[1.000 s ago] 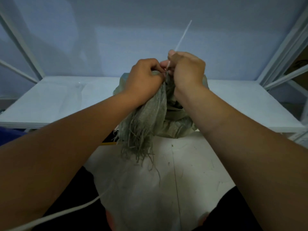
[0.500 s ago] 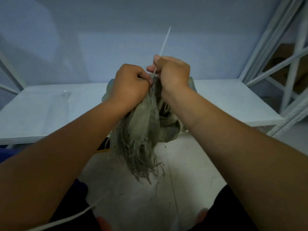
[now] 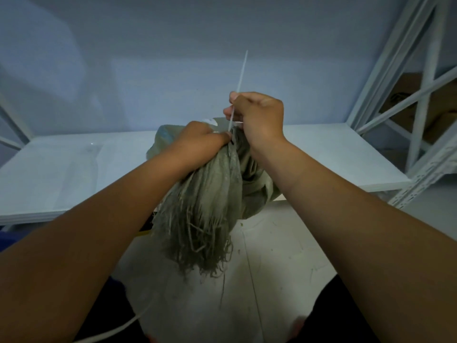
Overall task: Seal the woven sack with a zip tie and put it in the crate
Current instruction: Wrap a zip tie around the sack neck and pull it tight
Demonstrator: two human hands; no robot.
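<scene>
Fingers [image 3: 228, 137] of the left hand [image 3: 200, 142] are clenched around the gathered neck of the sack [image 3: 210, 199], while the right hand [image 3: 259, 117] just above it pinches the white zip tie [image 3: 241, 78], whose free end sticks up past the knuckles. Frayed threads of the sack's mouth hang down toward the person, over the pale floor [image 3: 284, 256]. Below the hands, the grey-green sack rests against the front edge of the white bench [image 3: 74, 169]. Beyond the bench is a plain wall [image 3: 173, 58], and a white metal rack [image 3: 420, 95] stands to the right.
</scene>
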